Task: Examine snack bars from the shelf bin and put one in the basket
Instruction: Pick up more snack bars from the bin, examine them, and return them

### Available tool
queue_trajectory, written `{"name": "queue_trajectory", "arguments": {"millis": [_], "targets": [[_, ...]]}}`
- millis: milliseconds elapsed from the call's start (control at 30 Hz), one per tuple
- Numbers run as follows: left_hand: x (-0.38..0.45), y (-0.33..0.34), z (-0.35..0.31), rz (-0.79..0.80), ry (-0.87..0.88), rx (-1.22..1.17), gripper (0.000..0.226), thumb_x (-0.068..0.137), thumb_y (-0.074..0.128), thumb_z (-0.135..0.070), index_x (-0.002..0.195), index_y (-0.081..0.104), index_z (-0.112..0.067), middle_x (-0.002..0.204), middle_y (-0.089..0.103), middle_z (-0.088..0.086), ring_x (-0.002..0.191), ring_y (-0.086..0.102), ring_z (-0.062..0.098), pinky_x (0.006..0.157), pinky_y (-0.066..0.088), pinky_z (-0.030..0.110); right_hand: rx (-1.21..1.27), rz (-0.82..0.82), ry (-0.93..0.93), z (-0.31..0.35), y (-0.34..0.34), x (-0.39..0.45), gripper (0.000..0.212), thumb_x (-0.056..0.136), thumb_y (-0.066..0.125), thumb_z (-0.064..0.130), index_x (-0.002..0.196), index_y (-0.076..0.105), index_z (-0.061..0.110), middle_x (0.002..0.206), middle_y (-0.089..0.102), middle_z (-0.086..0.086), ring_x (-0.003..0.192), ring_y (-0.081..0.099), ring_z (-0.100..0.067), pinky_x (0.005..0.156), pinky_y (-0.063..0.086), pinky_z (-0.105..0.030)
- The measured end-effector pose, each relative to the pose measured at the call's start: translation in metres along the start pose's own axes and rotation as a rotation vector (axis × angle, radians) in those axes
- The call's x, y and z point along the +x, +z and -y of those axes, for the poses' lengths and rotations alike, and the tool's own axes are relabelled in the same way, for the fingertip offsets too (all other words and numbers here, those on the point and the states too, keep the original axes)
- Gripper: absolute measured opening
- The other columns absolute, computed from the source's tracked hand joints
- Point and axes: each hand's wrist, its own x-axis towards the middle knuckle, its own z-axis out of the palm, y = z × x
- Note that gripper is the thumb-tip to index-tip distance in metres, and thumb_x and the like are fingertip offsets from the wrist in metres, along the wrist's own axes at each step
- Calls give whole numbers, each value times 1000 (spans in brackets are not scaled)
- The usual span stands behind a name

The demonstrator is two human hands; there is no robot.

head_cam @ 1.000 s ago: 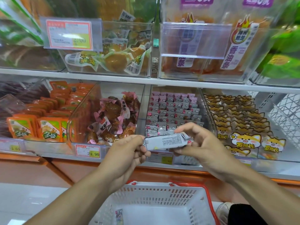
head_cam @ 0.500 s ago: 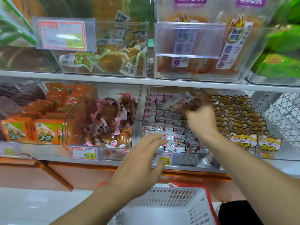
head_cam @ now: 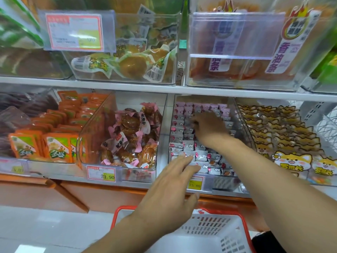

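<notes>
Bar you held a second ago is gone back: your right hand (head_cam: 209,127) curls among the snack bars (head_cam: 200,157), grip unclear; left hand (head_cam: 169,194) hovers, fingers straight. Basket (head_cam: 242,232) awaits.

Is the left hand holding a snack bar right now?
No. The left hand is spread flat with straight fingers, reaching toward the front of the snack bar bin, and nothing sits in its grip.
</notes>
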Motion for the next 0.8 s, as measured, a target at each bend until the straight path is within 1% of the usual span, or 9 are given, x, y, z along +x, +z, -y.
{"name": "queue_trajectory", "arguments": {"millis": [100, 233, 300, 400, 533, 600, 667, 733, 800], "targets": [[-1, 0, 0, 8, -2, -3, 63, 95, 58, -44, 151, 27, -41, 162, 10, -24, 149, -2, -5, 121, 3, 22, -112, 23, -13, 3, 4, 4, 36, 101, 55, 13, 129, 66, 32, 142, 58, -5, 139, 41, -33, 117, 34, -50], [-3, 1, 0, 3, 1, 6, 64, 95, 58, -45, 151, 29, -40, 162, 9, -24, 150, -2, -4, 121, 5, 24, 50, -131, 18, 9, -1, 11, 27, 100, 54, 13, 113, 75, 24, 122, 72, -4, 115, 65, -27, 106, 49, -40], [-4, 0, 1, 8, 4, 1, 63, 95, 58, -43, 151, 31, -38, 162, 9, -24, 150, -2, -4, 121, 4, 23, 133, -215, 8, 14, -4, 12, 24, 100, 56, 16, 114, 75, 20, 118, 73, -3, 109, 67, -23, 102, 52, -38], [-5, 0, 3, 16, 17, 16, 61, 94, 59, -42, 148, 32, -39, 162, 8, -24, 150, -3, -3, 122, 6, 24, 133, -225, -46, 22, 1, 12, 22, 99, 59, 19, 114, 74, 23, 119, 73, 1, 113, 65, -21, 108, 46, -42], [-7, -1, 4, 35, 23, 16, 59, 93, 58, -41, 147, 34, -38, 163, 7, -23, 149, -5, -4, 113, -6, 12, 12, -111, 0, 24, 15, 10, 17, 99, 61, 26, 110, 74, 29, 119, 72, 1, 121, 59, -27, 118, 32, -46], [-7, -3, 4, 33, 30, 7, 57, 93, 58, -41, 147, 38, -37, 163, 9, -24, 149, -5, -5, 112, -6, 10, -1, -159, 7, 25, 17, 10, 14, 98, 62, 22, 98, 73, 31, 112, 73, 3, 116, 61, -25, 117, 31, -45], [-9, -4, 5, 18, 31, -15, 52, 94, 57, -41, 144, 43, -37, 162, 11, -25, 149, -4, -7, 115, -2, 12, 40, -271, -27, 29, 15, 11, 19, 97, 59, 16, 89, 70, 29, 102, 73, 6, 108, 63, -22, 110, 39, -44], [-10, -6, 5, -1, 27, -43, 47, 95, 56, -41, 140, 48, -37, 161, 16, -26, 149, 0, -8, 121, 8, 19, 248, -340, -40, 34, 8, 11, 20, 98, 55, 15, 87, 65, 28, 99, 73, 10, 101, 66, -13, 93, 52, -40], [-11, -9, 5, -45, 22, -49, 41, 94, 57, -39, 135, 53, -36, 158, 25, -25, 148, 6, -7, 122, 14, 24, 474, -423, -13, 36, -2, 9, 22, 100, 52, 18, 85, 65, 26, 87, 70, 14, 85, 66, 2, 73, 53, -22]]}}
